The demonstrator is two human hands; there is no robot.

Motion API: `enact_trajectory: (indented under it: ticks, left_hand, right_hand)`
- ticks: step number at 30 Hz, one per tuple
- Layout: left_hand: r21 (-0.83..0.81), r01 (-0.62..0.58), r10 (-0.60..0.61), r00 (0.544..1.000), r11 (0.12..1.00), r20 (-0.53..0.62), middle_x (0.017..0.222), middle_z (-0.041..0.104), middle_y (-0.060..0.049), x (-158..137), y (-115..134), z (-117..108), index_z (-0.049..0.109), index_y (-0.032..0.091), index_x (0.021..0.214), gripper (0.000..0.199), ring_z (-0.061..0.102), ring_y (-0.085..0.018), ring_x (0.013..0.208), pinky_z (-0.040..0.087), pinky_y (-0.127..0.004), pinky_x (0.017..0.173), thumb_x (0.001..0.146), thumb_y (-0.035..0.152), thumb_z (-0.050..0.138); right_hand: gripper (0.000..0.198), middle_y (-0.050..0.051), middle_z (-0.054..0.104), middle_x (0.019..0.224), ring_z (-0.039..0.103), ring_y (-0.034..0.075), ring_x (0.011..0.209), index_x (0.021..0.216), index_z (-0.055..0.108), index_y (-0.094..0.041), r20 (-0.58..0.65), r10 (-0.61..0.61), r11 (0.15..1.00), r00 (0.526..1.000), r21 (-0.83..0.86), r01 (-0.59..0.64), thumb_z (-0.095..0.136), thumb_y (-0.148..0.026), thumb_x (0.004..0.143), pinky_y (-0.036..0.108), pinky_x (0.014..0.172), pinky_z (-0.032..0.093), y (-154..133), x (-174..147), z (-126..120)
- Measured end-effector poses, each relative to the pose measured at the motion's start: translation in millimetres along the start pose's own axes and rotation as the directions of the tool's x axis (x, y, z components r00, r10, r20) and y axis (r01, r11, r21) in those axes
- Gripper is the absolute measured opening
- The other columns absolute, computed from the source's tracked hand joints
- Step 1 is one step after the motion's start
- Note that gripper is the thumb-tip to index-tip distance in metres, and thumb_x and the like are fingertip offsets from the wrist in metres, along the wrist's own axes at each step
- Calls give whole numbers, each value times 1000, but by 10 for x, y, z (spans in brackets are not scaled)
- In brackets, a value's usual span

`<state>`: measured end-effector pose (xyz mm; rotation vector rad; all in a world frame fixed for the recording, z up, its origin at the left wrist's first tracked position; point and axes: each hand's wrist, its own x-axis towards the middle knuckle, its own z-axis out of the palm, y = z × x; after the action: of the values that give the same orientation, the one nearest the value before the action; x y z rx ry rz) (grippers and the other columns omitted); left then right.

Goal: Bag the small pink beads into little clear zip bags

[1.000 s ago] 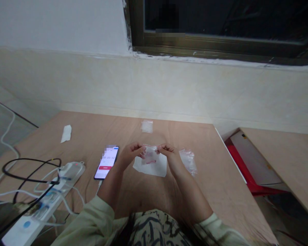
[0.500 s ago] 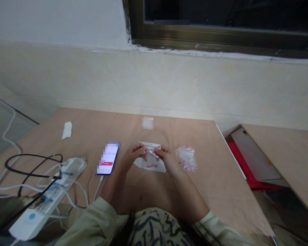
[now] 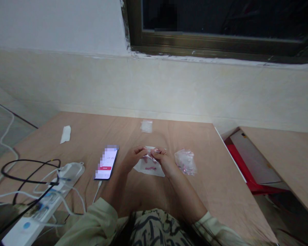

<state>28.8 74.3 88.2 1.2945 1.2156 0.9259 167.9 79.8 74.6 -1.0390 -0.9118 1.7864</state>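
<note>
Between my two hands is a small clear plastic bag (image 3: 150, 156), pinched near its upper edge. My left hand (image 3: 135, 158) grips its left side with thumb and fingers, and my right hand (image 3: 163, 160) grips the right side. Beneath them a white sheet of paper (image 3: 156, 172) lies on the table, with a short row of small pink-red pieces (image 3: 151, 168) on it. A pile of clear plastic bags (image 3: 185, 162) rests just right of my right hand; some pink shows inside. Fingers partly cover the held bag, so its contents are unclear.
Another stack of clear bags (image 3: 146, 126) lies at the table's back. Left of my hands is a lit phone (image 3: 106, 164) on a white cable. A white power strip (image 3: 45, 205) with tangled cords and a white paper scrap (image 3: 65, 134) are farther left. The wooden table (image 3: 213, 198) ends at right.
My hands have drawn slightly closer together on the bag, the right thumb moving inward. The whole view has shifted a little, with the scene sitting lower.
</note>
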Motion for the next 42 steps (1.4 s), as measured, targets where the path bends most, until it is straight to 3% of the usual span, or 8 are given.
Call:
enact_trajectory:
  ticks: [5,14,18,22,27,32,37,42]
  left_hand:
    - [91,-34,29,998,995,54,55,50,3,-49,-31,12,55,15,60,23,46,-11,54,36,-20,51,73,32,46]
    - [-48,90,-97,982,995,-162,59,55,3,-149,-249,38,58,15,67,20,50,-12,58,40,-21,54,70,33,50]
    - [-111,96,-113,981,989,-158,72,59,-2,-198,-296,36,59,15,74,23,54,-14,66,44,-24,60,72,35,48]
    - [-106,94,-109,983,990,-148,76,59,-5,-230,-391,-20,59,15,74,26,54,-14,66,45,-25,60,74,37,46]
    - [-104,131,-146,977,986,-156,75,59,-4,-204,-474,-88,59,15,74,27,54,-14,62,45,-25,59,72,39,49]
    - [-116,121,-138,978,986,-154,75,58,-4,-131,-438,-92,59,15,72,24,54,-13,63,45,-25,60,71,37,50]
    - [-121,122,-141,977,985,-161,73,59,-3,-70,-425,-105,59,15,70,23,54,-12,60,46,-25,59,70,36,52]
    - [-152,133,-161,968,979,-191,72,60,-3,-85,-462,-123,60,15,71,24,55,-14,63,46,-27,60,68,38,54]
  right_hand:
    - [23,-6,47,44,37,6,41,54,50,-17,-47,-17,1000,999,-23,16,66,-34,52,20,43,27,58,5,-38]
    - [30,-2,54,55,44,8,47,65,58,-15,87,80,991,993,-113,-70,60,-44,60,21,48,33,313,-153,-121]
    - [28,-3,49,48,42,9,44,57,54,-16,-118,-50,960,992,-280,15,57,-43,62,21,45,31,469,-167,-302]
    - [22,1,54,54,47,14,49,61,54,-17,-433,-342,805,834,-593,23,49,-37,68,26,49,34,446,-188,-620]
    - [15,10,58,66,47,22,67,65,57,-17,-446,-654,430,611,-884,-184,46,-27,70,34,62,32,296,-233,-939]
    - [7,15,56,78,44,26,73,67,58,-17,-375,-737,206,563,-917,-341,52,-22,66,35,61,28,342,-199,-1011]
    - [8,9,54,64,45,23,67,66,54,-20,-365,-724,245,585,-929,-277,47,-20,69,32,57,26,394,-172,-972]
    - [10,4,55,64,48,17,58,70,50,-19,-450,-624,447,639,-876,-180,42,-24,70,28,55,31,246,-239,-1075]
